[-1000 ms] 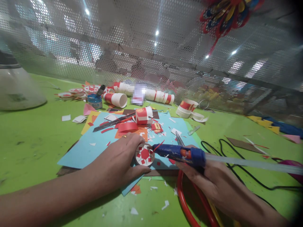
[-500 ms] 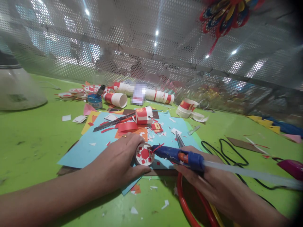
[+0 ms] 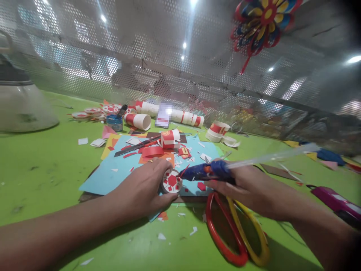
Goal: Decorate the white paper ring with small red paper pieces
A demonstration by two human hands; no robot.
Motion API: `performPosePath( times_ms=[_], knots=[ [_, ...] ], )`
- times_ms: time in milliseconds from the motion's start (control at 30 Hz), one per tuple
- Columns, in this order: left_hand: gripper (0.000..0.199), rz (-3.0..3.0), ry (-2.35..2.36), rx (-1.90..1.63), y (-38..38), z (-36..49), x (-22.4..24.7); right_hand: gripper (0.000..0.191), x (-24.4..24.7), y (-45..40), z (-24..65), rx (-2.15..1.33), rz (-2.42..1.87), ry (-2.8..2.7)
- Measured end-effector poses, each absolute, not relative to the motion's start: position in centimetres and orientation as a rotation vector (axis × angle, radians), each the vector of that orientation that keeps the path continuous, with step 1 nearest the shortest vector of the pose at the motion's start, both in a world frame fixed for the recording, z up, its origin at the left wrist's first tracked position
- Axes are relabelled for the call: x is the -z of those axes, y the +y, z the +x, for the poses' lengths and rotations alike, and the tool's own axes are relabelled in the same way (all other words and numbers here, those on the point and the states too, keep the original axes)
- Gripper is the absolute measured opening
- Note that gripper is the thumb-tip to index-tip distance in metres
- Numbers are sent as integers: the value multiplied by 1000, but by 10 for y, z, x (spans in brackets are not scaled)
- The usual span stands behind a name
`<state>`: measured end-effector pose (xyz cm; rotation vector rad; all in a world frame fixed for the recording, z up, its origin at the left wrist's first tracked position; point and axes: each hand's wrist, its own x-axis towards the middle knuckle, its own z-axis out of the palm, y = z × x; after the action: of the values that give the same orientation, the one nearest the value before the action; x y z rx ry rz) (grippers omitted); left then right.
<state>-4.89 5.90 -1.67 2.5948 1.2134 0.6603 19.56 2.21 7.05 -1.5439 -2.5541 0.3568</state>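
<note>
My left hand (image 3: 152, 184) is closed around the rim of a small round paper cup piece (image 3: 172, 181), white with a red hexagon and small red squares on its face. My right hand (image 3: 248, 188) grips a blue glue gun (image 3: 210, 170) with a long clear glue stick (image 3: 273, 156) out of its back end. The gun's nozzle touches or nearly touches the right side of the cup piece. Under my right hand lie scissors (image 3: 214, 233) with one red and one yellow handle loop; their blades are mostly hidden. Light blue paper (image 3: 104, 180) lies beneath the work.
Cut red-and-white paper cups (image 3: 170, 139) and a dark knife-like blade (image 3: 135, 146) lie behind my hands. A blue jar (image 3: 114, 123) stands back left, near a large pale rounded object (image 3: 25, 105). A magenta object (image 3: 335, 201) lies at right. Paper scraps litter the green table (image 3: 42, 169).
The glue gun's rear has risen, so its glue stick now slants upward. My right hand has lifted slightly, showing more of the scissors' handles. My left hand still holds the cup piece.
</note>
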Motion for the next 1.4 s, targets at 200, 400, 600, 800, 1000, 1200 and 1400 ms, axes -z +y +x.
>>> performPosePath(
  times_ms=[200,400,600,800,1000,1200,1400],
  knots=[
    [35,2481,1258,-679,58,-48,11,35,-77,14,218,-338,-1543,-2271],
    [38,2247,1318,-754,66,-50,8,36,-54,49,261,160,-1854,-1994],
    [43,2137,1251,-812,70,-52,2,26,-28,83,275,173,-1846,-2037],
    [52,2172,1208,-817,64,-54,-1,31,-10,88,277,80,-1738,-2190],
    [54,2252,1254,-784,68,-52,3,40,-16,77,285,45,-1611,-2255],
    [43,2263,1232,-749,69,-50,2,14,-42,51,229,140,-1393,-2282],
    [37,2293,1251,-734,67,-49,3,17,-41,40,161,16,-1336,-2802]
  ],
)
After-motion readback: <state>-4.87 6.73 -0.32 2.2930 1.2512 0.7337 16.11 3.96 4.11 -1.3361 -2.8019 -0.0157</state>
